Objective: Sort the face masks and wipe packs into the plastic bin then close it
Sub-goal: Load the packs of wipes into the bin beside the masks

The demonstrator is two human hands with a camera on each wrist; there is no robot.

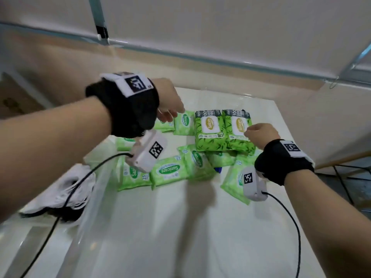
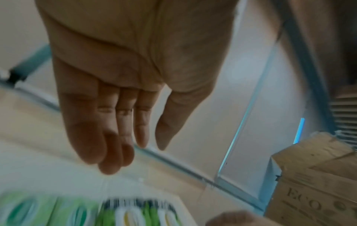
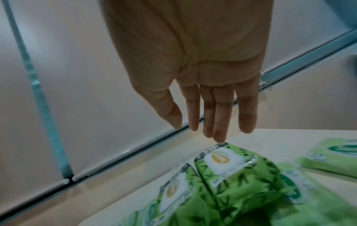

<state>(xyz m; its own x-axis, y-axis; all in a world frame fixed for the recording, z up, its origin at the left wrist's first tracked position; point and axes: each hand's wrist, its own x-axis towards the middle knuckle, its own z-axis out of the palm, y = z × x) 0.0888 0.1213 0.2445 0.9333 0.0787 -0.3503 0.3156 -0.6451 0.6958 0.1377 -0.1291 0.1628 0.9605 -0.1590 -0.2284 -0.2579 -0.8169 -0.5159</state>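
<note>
The left hand [image 2: 123, 85] hung over the far left part of the pile with its fingers [image 2: 90, 122] straight and close together, and it held nothing; in the head view it was just above a small light-green wipe pack [image 1: 183, 123], not yet touching it as far as I could tell. The right hand [image 3: 203, 73] was also spread out and empty, its fingertips [image 3: 219, 134] just above the far edge of the two large wipe packs [image 1: 222, 130], which lay side by side, touching each other, at the far right of the pile. I judge that both hands were stretched like this because each was reaching for its own pack — a flat, soft pack is easier to take with a wide hand from above. Nearer to the person, several more small wipe packs [image 1: 169, 173] lay loose and partly overlapping on the white table [image 1: 160, 227]. At the near left there was a clear plastic bin [image 1: 91, 199]; its wall was blurred, and behind it I could see a bundle of white face masks [image 1: 66, 189] with ear loops, but whether they were inside the bin or only beside it I could not tell. No lid was in view. In my judgement the sorting was at an early stage — most packs were on the table, well apart from the bin.
</note>
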